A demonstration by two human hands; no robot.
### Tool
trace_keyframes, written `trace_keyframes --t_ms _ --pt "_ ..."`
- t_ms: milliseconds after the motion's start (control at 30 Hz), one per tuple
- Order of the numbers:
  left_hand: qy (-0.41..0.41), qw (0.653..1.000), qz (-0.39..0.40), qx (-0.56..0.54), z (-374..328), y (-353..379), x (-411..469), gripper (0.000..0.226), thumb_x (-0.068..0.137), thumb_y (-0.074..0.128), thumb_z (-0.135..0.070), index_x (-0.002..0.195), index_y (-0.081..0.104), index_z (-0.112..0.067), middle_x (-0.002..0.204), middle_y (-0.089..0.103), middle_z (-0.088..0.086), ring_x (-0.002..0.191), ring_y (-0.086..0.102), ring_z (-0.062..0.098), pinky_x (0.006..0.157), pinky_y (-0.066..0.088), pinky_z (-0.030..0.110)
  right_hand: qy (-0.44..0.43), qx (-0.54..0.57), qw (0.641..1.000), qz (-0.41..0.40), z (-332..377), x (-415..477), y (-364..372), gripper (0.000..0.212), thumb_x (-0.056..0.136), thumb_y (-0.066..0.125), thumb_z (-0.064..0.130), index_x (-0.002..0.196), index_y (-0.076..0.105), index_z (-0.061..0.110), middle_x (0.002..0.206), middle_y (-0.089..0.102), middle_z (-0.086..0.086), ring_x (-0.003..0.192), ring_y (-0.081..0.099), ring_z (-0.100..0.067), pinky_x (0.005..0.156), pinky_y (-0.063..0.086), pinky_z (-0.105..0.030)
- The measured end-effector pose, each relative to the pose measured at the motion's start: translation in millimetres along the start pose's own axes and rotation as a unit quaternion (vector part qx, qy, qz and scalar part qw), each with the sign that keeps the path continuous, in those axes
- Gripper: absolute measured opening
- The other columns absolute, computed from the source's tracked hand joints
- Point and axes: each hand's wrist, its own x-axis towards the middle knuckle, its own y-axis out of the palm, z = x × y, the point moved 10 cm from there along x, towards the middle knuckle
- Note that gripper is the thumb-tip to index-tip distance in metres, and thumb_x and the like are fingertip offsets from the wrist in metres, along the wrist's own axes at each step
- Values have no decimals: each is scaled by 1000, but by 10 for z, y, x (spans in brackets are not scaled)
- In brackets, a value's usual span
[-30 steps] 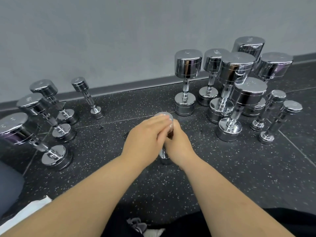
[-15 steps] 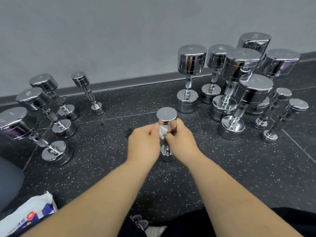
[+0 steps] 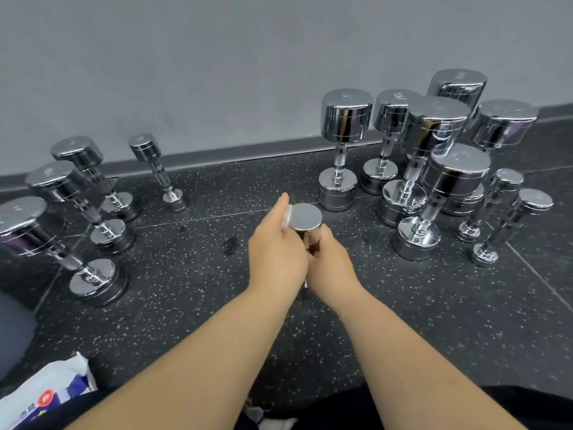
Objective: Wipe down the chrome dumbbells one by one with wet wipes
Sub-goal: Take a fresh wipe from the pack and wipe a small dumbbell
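A small chrome dumbbell point(image 3: 305, 217) stands upright on the dark speckled floor in the middle of the view. My left hand point(image 3: 276, 249) presses a white wet wipe point(image 3: 287, 216) against the left side of its top head. My right hand point(image 3: 330, 265) grips the dumbbell around the handle just under that head. The handle and the lower head are mostly hidden behind both hands.
Several chrome dumbbells point(image 3: 347, 150) stand upright in a cluster at the back right. Several more point(image 3: 93, 268) stand at the left near the grey wall. A pack of wet wipes point(image 3: 46, 395) lies at the bottom left. A small wet spot point(image 3: 229, 246) marks the floor.
My left hand, which covered the dumbbell's top a second ago, dropped to the handle and has now come up along the head's left side with the wipe. The right hand keeps its grip.
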Motion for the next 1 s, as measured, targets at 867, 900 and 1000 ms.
trace_keyframes --t_ms 867,900,1000 --pt "474 678 306 472 -559 703 -198 42 84 35 -18 99 74 -21 97 71 -8 94 61 19 85 49 36 -6 -107 993 57 -90 111 218 17 90 45 -7 96 58 1 72 50 -8 69 43 -7 54 35 -16" --pt "512 665 298 455 -526 669 -263 45 82 31 -18 93 74 -16 93 72 -5 89 62 21 85 51 40 -16 -107 993 48 -58 116 174 21 92 42 -9 86 55 7 70 48 -5 70 43 -8 55 34 -14" --pt "586 657 228 415 -294 466 -266 37 82 42 1 101 72 -11 117 70 3 103 63 27 98 51 53 -32 -86 995 39 22 80 77 28 95 41 0 76 48 21 68 47 8 60 41 -3 49 35 -10"
